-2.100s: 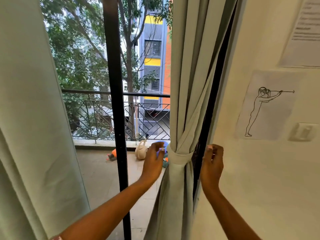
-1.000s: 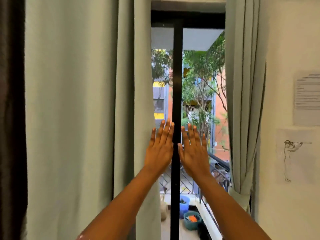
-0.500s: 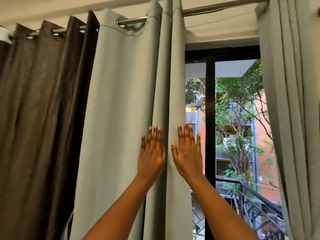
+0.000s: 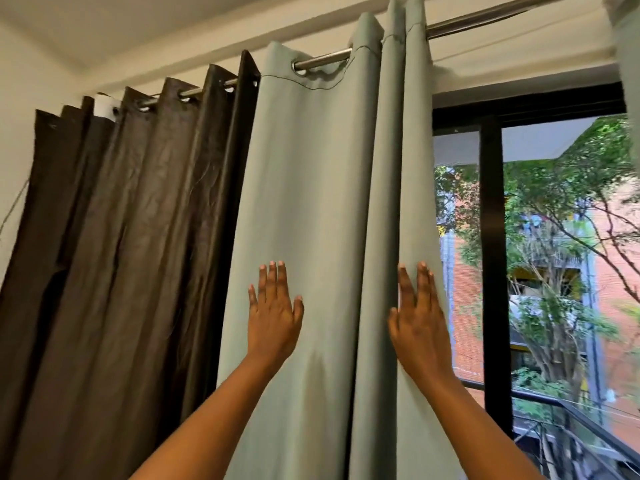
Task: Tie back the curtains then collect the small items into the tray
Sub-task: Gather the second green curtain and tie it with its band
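You face a tall window (image 4: pixel 554 258) with a black frame (image 4: pixel 491 271), daylight coming through it. Outside you see green trees (image 4: pixel 561 216), a red brick building (image 4: pixel 613 292) and a dark balcony railing (image 4: pixel 568 410). Above runs a pale ceiling (image 4: pixel 138 26); a white wall (image 4: pixel 17 98) stands at your left.

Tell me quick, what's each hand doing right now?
Left hand: open, flat against the green curtain, holding nothing.
Right hand: open, fingers straight against the curtain's edge folds, holding nothing.
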